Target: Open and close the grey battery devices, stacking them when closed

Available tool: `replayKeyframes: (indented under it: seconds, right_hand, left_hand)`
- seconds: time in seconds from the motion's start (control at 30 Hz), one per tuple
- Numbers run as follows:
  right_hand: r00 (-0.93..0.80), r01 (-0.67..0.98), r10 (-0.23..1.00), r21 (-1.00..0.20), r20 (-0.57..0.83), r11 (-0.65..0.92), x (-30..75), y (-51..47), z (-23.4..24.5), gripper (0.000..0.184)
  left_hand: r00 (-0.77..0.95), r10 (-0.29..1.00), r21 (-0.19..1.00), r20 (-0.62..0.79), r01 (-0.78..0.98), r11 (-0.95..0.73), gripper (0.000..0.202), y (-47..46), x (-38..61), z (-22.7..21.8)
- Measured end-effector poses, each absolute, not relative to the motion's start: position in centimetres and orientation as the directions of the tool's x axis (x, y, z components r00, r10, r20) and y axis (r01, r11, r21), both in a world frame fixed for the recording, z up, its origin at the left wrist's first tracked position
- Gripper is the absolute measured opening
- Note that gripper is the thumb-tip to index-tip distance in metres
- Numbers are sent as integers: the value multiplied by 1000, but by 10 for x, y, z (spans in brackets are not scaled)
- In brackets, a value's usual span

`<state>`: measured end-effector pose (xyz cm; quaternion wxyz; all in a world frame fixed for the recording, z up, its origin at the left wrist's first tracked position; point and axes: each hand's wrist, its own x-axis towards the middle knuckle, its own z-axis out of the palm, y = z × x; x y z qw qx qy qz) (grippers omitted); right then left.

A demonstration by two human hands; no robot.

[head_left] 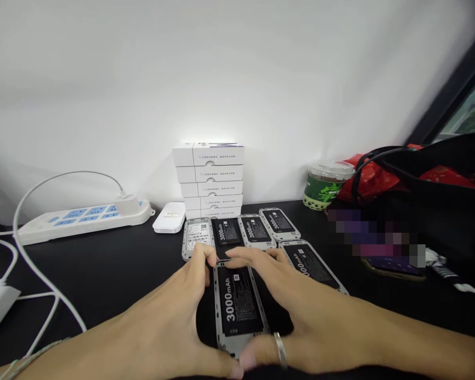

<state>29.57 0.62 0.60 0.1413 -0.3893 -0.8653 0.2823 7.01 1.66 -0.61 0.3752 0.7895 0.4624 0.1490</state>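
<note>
Between my hands lies a grey open-backed handheld device point(220, 322) with a black battery point(241, 301) seated in it, large white print running along one side. My left hand point(182, 311) grips its left edge, forefinger at the far end and thumb at the near end. From the other side my right hand point(288, 295), wearing a ring, frames the same device, its fingertips over the far end and its thumb at the near corner. Both thumbs meet at the bottom. Just beyond my fingers sit a device without a battery point(198, 235) and a loose black battery point(227, 232).
More open devices with batteries point(256, 231) lie behind my right hand. Several white boxes point(217, 187) are stacked by the wall, beside a few stacked white covers point(169, 217). A power strip point(83, 219) and cables are left; a drink cup point(324, 184), phone point(396, 268) and black bag point(431, 211) right.
</note>
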Motion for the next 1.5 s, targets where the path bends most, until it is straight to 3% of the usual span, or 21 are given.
replayKeyframes:
  seconds: [0.1,0.27,0.37,0.47,0.6,0.77,0.9,1.03,1.2,1.37,1.5]
  right_hand:
    - [-705,601,709,-534,-4,595,296,5,4,106]
    - [-709,599,705,-521,8,608,298,5,-1,109]
    - [-678,606,733,-519,60,603,308,-1,-4,108]
    - [-581,701,814,-502,8,506,325,-7,-6,109]
    - [-461,805,886,-448,-59,389,345,-10,-6,104]
    - [-461,851,886,-307,-49,425,351,-11,-5,91]
    - [-465,864,883,-249,-64,437,351,-11,-4,88]
    - [-449,870,891,-264,-71,417,355,-10,-6,89]
    - [-447,824,891,-351,78,444,361,-10,1,91]
    - [-401,748,885,-473,237,466,363,-4,9,76]
    - [-461,760,849,-379,258,528,347,30,14,47]
  left_hand:
    - [530,844,737,-75,599,-311,81,17,70,-9]
    - [516,852,733,-88,613,-296,82,15,70,-15]
    - [569,822,696,-23,599,-395,84,11,70,-15]
    - [580,815,624,17,630,-462,89,13,67,-8]
    - [564,819,476,106,694,-540,65,41,53,6]
    - [540,832,373,125,752,-544,71,87,31,15]
    - [572,817,379,71,742,-553,77,102,24,12]
    - [567,821,395,61,742,-542,85,105,24,3]
    - [530,844,411,88,752,-515,79,103,27,1]
    - [611,788,433,83,690,-580,85,80,34,10]
    - [651,759,540,-16,644,-542,94,52,45,11]
